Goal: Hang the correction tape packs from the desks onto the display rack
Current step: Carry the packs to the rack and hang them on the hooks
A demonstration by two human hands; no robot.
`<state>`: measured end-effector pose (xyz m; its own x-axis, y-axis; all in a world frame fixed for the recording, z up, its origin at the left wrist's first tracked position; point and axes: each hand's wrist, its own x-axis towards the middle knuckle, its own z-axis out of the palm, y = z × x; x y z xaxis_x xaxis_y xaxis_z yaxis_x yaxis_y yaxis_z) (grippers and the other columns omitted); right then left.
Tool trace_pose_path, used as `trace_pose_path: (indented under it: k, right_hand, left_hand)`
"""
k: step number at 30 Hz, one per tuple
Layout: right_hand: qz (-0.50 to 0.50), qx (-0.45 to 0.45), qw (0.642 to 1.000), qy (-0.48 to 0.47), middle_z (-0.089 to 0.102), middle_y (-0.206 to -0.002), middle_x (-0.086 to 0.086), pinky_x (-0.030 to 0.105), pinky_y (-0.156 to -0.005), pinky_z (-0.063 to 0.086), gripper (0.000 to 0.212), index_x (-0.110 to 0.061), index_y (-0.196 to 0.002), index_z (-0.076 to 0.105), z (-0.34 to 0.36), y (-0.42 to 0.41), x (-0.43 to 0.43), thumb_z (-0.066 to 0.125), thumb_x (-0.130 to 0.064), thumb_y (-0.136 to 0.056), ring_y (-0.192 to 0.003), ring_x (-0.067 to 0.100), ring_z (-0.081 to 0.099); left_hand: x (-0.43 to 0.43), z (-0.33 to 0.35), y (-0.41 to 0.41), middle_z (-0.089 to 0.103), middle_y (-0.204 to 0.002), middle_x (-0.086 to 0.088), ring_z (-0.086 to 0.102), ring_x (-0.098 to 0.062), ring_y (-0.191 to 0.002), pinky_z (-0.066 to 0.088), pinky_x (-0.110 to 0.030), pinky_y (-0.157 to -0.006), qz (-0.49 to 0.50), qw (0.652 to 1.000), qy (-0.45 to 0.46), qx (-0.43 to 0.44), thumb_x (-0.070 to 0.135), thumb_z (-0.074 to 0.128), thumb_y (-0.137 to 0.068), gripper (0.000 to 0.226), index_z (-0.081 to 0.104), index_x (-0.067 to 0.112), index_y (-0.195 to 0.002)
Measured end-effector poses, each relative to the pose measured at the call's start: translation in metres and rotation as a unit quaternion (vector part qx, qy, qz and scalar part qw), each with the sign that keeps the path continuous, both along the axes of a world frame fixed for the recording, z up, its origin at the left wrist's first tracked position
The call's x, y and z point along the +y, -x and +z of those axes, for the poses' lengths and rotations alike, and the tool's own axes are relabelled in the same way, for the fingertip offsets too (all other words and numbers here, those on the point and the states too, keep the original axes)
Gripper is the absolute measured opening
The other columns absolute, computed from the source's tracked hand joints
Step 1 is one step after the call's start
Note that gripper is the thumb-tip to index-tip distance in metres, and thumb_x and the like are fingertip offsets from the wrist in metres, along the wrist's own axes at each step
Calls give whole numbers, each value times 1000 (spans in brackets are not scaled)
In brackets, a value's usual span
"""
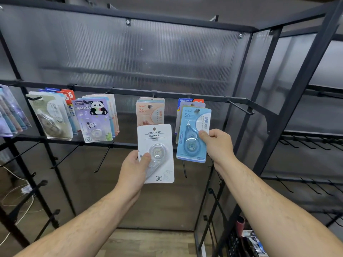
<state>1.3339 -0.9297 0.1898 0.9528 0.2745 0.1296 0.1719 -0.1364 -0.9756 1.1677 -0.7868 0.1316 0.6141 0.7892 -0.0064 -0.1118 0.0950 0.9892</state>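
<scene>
Left hand [133, 168] gripping white pack [157, 136], thumb pressing over its blister, pack sitting just in front of the peach packs [148, 112], right hand [218, 145] pinching right edge of blue pack [192, 134], blue pack hanging from a hook [197, 110] on far rail of display rack [111, 89]

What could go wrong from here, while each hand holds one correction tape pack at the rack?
1. The right hand pinches the blue pack only at its side edge. A pull toward the person may slide this front pack off its hook.
2. The left hand holds the white pack low, far from its hang hole, so the top may wobble and miss a hook.
3. Both hands are busy, so neither could steady the peach packs if bumped.
</scene>
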Motion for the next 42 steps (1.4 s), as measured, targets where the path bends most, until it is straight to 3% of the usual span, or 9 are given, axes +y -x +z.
trace_pose_path:
  k: [5, 8, 16, 21, 27, 31, 36, 39, 42]
  right_hand:
    - [-28, 23, 999, 35, 62, -68, 10, 30, -48, 43, 36, -7, -76, 58, -2, -5, 8, 72, -36, -92, -51, 16, 52]
    - [-23, 77, 996, 31, 62, -67, 7, 27, -45, 41, 34, -6, -74, 65, -5, -4, 8, 63, -31, -97, -48, 14, 47]
    - [42, -6, 996, 83, 73, -98, -8, 30, -71, 53, 16, -24, -97, 75, -20, 3, -20, 62, -31, -99, -84, 10, 65]
    - [25, -69, 984, 163, 70, -123, -9, 32, -102, 50, 35, -20, -129, 70, -21, 0, -46, 66, -27, -95, -114, 11, 63]
    - [10, -69, 979, 192, 65, -127, -11, 27, -102, 44, 39, -25, -133, 65, -20, -2, -73, 66, -27, -94, -116, 10, 60]
    - [3, -85, 971, 223, 65, -132, -12, 34, -107, 46, 39, -29, -132, 65, -23, 0, -83, 65, -31, -92, -115, 10, 61]
    - [24, -104, 959, 261, 57, -140, -10, 29, -96, 44, 43, -30, -138, 59, -22, 6, -86, 62, -34, -95, -100, 9, 56]
    - [41, -111, 955, 272, 54, -143, -10, 29, -99, 44, 45, -30, -140, 57, -26, 9, -87, 61, -34, -96, -100, 8, 54]
    - [60, -114, 951, 283, 51, -149, -11, 32, -110, 39, 47, -30, -142, 55, -31, 10, -87, 61, -34, -96, -125, 9, 50]
  left_hand:
    - [-1, 2, 4, 78, -101, -14, 74, -32, -91, 58, -53, -86, -15, 1000, -10, -15, 10, 61, -101, 8, 67, 8, -105]
    - [-2, 3, 3, 77, -93, -11, 71, -25, -84, 56, -43, -78, -29, 999, -21, -17, 11, 63, -100, 5, 67, 7, -101]
    - [-21, 22, -25, 77, -100, -15, 71, -27, -90, 56, -49, -89, -73, 996, -27, -40, 10, 65, -98, 3, 67, 10, -96]
    - [-33, 45, -57, 76, -103, -17, 70, -24, -88, 55, -42, -82, -100, 991, -76, -54, 12, 65, -99, 6, 66, 7, -97]
    - [-39, 48, -84, 74, -100, -15, 66, -21, -83, 52, -38, -74, -86, 990, -109, -18, 21, 67, -98, 11, 66, 9, -96]
    - [-40, 43, -90, 69, -84, 0, 60, -12, -70, 44, -22, -59, -68, 991, -114, -11, 20, 65, -99, 8, 64, 13, -94]
    - [-37, 42, -98, 65, -84, 4, 57, -9, -70, 40, -21, -58, -45, 985, -164, 21, 22, 64, -99, 8, 63, 14, -99]
    - [-32, 37, -102, 68, -95, -3, 62, -18, -82, 46, -28, -69, -32, 973, -217, 68, 29, 62, -99, 19, 63, 10, -103]
    - [-30, 23, -103, 68, -88, -1, 69, -28, -90, 56, -43, -81, -45, 972, -204, 107, 39, 67, -94, 24, 61, 16, -100]
